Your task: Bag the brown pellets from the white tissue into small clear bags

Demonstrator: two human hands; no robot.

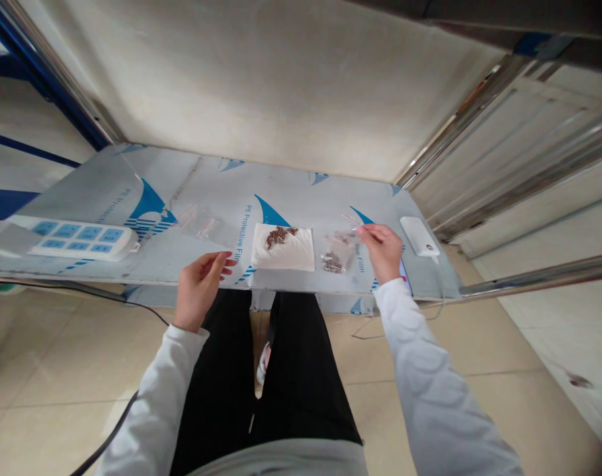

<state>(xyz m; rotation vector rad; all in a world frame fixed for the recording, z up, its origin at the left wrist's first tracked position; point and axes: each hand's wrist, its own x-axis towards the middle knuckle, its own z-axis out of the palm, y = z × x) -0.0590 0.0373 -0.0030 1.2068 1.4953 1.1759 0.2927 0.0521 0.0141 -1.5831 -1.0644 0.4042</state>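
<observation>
My left hand (199,287) hovers at the front edge of the table, left of a white pad (286,254). Its fingers are loosely curled and slightly apart, with nothing visible in them. Small brown-looking metal pieces (277,237) lie heaped on the back of the pad. To the pad's right is a clear plastic bag (344,256) containing small silvery metal parts (333,262). My right hand (383,251) pinches thin clear plastic at that bag's upper right; the exact grip is partly hidden by the fingers.
A white power strip (125,246) with blue socket covers sits at the left. More clear plastic bags (199,221) lie left of the pad. At the right are a white rectangular device (419,236) with a cable and a partly hidden phone-like object (405,276). A wall backs the film-covered table (301,192).
</observation>
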